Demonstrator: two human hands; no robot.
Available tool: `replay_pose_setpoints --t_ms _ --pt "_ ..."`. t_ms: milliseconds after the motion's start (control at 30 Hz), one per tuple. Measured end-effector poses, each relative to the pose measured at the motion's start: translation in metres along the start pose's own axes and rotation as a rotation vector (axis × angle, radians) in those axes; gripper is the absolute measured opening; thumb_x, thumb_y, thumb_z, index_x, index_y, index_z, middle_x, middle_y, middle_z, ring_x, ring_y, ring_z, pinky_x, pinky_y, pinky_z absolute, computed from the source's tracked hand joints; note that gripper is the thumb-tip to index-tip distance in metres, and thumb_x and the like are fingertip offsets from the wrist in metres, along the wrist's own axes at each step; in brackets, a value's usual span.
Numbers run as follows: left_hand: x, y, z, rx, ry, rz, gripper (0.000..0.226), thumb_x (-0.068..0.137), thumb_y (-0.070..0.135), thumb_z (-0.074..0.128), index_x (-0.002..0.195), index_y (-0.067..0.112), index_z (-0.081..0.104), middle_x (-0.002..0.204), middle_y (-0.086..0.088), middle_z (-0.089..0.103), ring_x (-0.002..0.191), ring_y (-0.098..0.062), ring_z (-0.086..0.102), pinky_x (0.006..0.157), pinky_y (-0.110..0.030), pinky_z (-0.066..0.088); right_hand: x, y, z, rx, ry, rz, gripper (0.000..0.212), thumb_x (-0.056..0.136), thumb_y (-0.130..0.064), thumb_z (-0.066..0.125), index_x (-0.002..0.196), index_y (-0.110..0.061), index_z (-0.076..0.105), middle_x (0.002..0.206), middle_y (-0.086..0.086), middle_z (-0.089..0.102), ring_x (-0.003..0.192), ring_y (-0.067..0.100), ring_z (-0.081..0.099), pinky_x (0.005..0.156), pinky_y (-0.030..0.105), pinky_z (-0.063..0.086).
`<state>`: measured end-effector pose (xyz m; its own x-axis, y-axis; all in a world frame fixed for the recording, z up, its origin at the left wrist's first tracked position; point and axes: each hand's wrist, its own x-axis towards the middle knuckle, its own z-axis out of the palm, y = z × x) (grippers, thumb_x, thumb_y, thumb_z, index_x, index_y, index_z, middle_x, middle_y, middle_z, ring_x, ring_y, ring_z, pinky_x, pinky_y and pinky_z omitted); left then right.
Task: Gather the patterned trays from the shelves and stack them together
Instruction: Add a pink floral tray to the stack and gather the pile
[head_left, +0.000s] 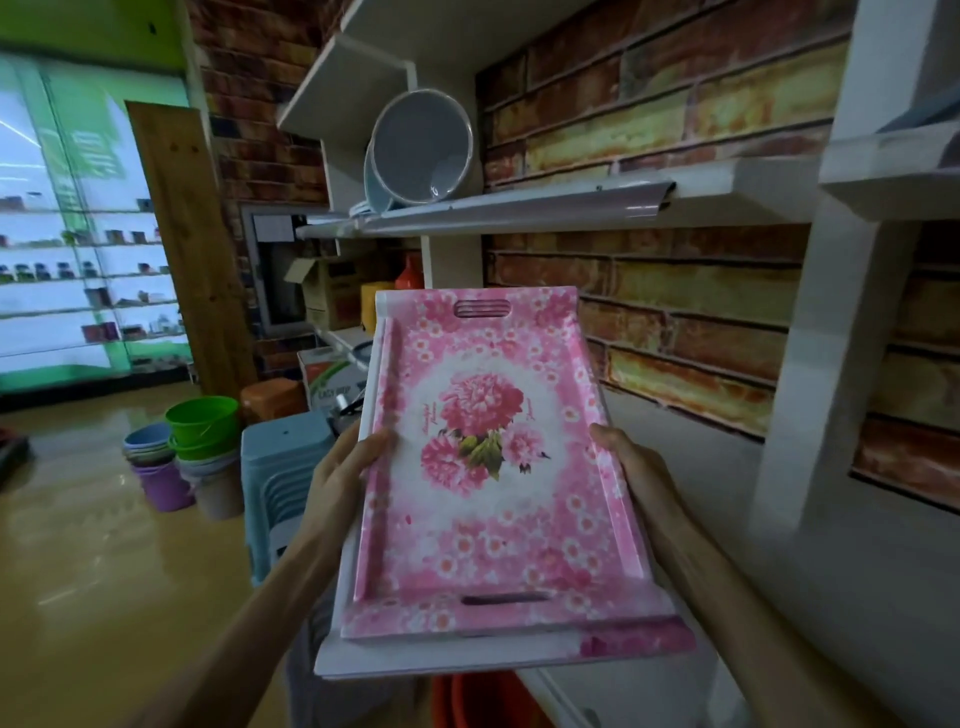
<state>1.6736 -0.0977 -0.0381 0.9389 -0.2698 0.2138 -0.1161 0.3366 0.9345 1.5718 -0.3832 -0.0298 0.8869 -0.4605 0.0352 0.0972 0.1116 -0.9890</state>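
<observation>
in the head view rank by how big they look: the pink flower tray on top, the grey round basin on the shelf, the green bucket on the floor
1. Pink flower tray, though it is nearest the camera, which inflates it.
2. Grey round basin.
3. Green bucket.

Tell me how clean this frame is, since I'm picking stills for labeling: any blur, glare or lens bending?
Head view: the pink floral tray held by the left hand and right hand is fairly sharp; the shelf edges bow from wide-angle distortion; the lit glass display case is overexposed and soft; the floor shows glare.
</observation>
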Motion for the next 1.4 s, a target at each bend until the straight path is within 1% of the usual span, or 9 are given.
replay_pose_setpoints --t_ms 167,233,400,500,800,933,1200,1300,1400 --pt "0.064 -0.021 0.009 -0.018 -0.017 -0.019 0.048 0.076 0.033 0.069 0.123 0.02 0.063 0.114 -0.019 0.07 0.105 -0.048 0.063 0.091 -0.063 0.049 0.047 0.003 -0.001 0.022 0.066 -0.017 0.036 0.079 -0.042 0.071 0.098 -0.013 0.076 0.089 0.01 0.078 0.081 0.03 0.075 0.079 0.04 0.058" --pt "0.092 -0.031 0.017 -0.025 -0.04 -0.025 0.045 0.077 0.032 0.071 0.12 0.021 0.065 0.111 -0.018 0.071 0.102 -0.047 0.065 0.091 -0.062 0.05 0.066 0.006 -0.007 0.024 0.112 -0.027 0.037 0.077 -0.042 0.073 0.099 -0.014 0.076 0.091 0.009 0.078 0.084 0.029 0.075 0.083 0.042 0.058" --pt "0.163 -0.062 0.044 -0.024 -0.169 -0.039 0.036 0.088 0.023 0.065 0.123 0.018 0.064 0.11 -0.017 0.072 0.096 -0.041 0.069 0.088 -0.053 0.054 0.106 0.015 -0.025 0.029 0.256 -0.094 0.014 0.083 -0.032 0.072 0.091 -0.022 0.076 0.08 -0.003 0.078 0.076 0.016 0.075 0.071 0.029 0.055" --pt "0.203 -0.078 0.065 -0.022 -0.268 -0.059 0.037 0.083 0.026 0.069 0.119 0.019 0.065 0.108 -0.016 0.073 0.095 -0.04 0.07 0.083 -0.051 0.057 0.124 0.021 -0.036 0.032 0.339 -0.141 0.011 0.085 -0.029 0.07 0.095 -0.026 0.074 0.089 0.0 0.079 0.083 0.021 0.075 0.076 0.033 0.056" --pt "0.301 -0.12 0.121 -0.017 -0.564 -0.153 0.038 0.087 0.025 0.066 0.125 0.022 0.061 0.108 -0.012 0.074 0.095 -0.035 0.071 0.086 -0.051 0.056 0.157 0.034 -0.06 0.019 0.526 -0.142 0.039 0.084 -0.043 0.069 0.12 -0.028 0.067 0.11 0.007 0.075 0.098 0.03 0.072 0.094 0.05 0.053" --pt "0.328 -0.137 0.144 -0.01 -0.641 -0.199 0.035 0.088 0.023 0.065 0.123 0.019 0.063 0.106 -0.011 0.075 0.092 -0.03 0.073 0.071 -0.035 0.061 0.161 0.041 -0.065 0.027 0.633 -0.142 0.047 0.077 -0.047 0.074 0.119 -0.029 0.068 0.11 0.008 0.075 0.099 0.031 0.072 0.095 0.05 0.053" --pt "0.356 -0.171 0.181 0.033 -0.759 -0.288 0.03 0.086 0.02 0.068 0.116 0.017 0.069 0.101 -0.009 0.076 0.089 -0.024 0.073 0.063 -0.024 0.06 0.159 0.053 -0.071 0.022 0.845 -0.098 0.048 0.08 -0.039 0.074 0.122 -0.018 0.066 0.101 0.008 0.077 0.089 0.027 0.075 0.082 0.04 0.06" --pt "0.357 -0.181 0.187 0.009 -0.805 -0.344 0.026 0.086 0.017 0.067 0.112 0.015 0.071 0.099 -0.013 0.076 0.09 -0.033 0.073 0.065 -0.031 0.061 0.155 0.052 -0.068 -0.007 0.88 -0.1 0.048 0.081 -0.039 0.073 0.124 -0.019 0.065 0.1 0.006 0.077 0.082 0.021 0.076 0.059 0.024 0.059" --pt "0.361 -0.191 0.191 0.018 -0.813 -0.371 0.028 0.085 0.018 0.068 0.112 0.015 0.07 0.102 -0.017 0.075 0.093 -0.038 0.071 0.08 -0.045 0.059 0.153 0.055 -0.067 -0.039 0.9 -0.08 0.048 0.083 -0.04 0.071 0.125 -0.018 0.063 0.102 0.007 0.076 0.079 0.021 0.075 0.051 0.018 0.056"
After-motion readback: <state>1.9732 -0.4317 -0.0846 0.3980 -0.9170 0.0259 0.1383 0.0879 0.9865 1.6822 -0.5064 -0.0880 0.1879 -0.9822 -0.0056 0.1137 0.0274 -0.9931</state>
